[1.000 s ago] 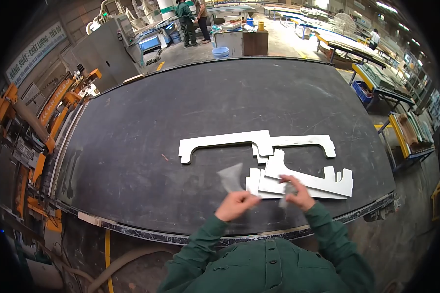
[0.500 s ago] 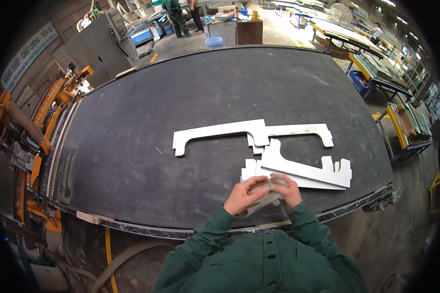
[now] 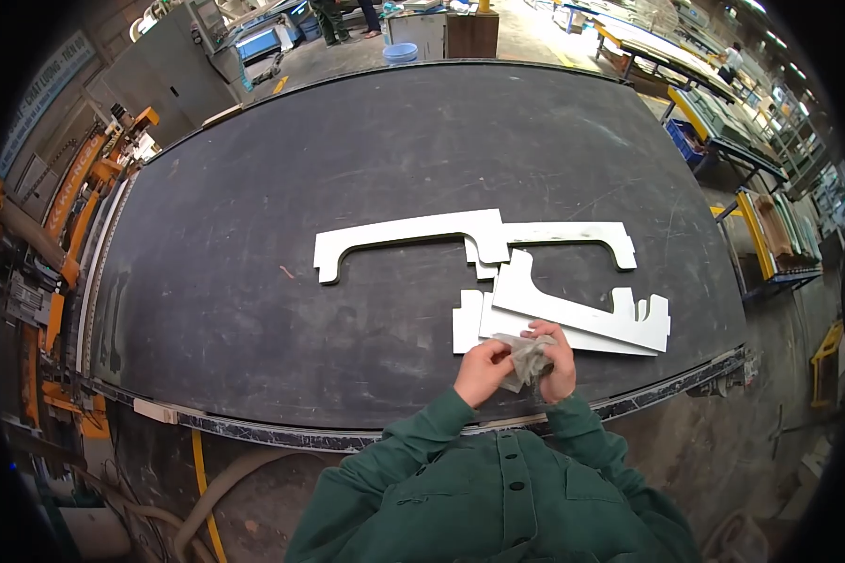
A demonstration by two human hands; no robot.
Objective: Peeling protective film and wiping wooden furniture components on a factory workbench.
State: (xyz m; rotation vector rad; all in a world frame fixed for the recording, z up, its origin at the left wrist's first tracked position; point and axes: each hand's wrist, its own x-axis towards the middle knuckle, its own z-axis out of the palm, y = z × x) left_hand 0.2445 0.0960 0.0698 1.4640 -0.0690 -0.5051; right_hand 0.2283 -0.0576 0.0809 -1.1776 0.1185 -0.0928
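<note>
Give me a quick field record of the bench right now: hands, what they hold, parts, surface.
left hand: gripping the grey sheet, shut on it
right hand: gripping the same sheet
grey sheet: crumpled between both hands, near table edge
white cut panels: stacked just beyond the hands
white bracket-shaped panels: farther back, flat
table: dark, scuffed

A factory workshop is showing here: orange machinery (image 3: 61, 202) flanking a big black counter (image 3: 253, 188), material racks (image 3: 770, 235) standing beyond.
</note>
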